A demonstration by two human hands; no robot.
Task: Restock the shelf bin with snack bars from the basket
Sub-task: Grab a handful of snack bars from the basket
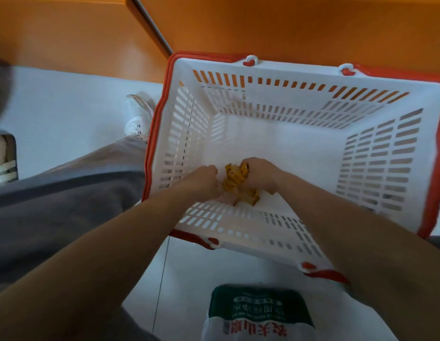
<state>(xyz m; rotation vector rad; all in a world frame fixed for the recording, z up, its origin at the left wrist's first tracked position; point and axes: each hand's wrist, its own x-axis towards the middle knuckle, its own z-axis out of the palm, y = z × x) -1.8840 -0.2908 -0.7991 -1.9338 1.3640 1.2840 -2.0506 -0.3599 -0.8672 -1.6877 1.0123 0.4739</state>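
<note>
A white plastic basket [300, 148] with a red rim and red handles stands on the floor in front of me. Both my hands reach down to its bottom. A small heap of yellow-wrapped snack bars [235, 182] lies there between them. My right hand [259, 174] grips bars at the top of the heap, fingers curled round them. My left hand [204, 182] has curled fingers at the heap's left edge; whether it holds a bar is hidden. The shelf bin is out of view.
An orange shelf base [287, 25] runs behind the basket. My leg in grey trousers and a white shoe [139, 116] lie to the left on the pale floor. A green-and-white labelled water pack [259, 313] sits near my feet. Another person's shoe [5, 166] is at the far left.
</note>
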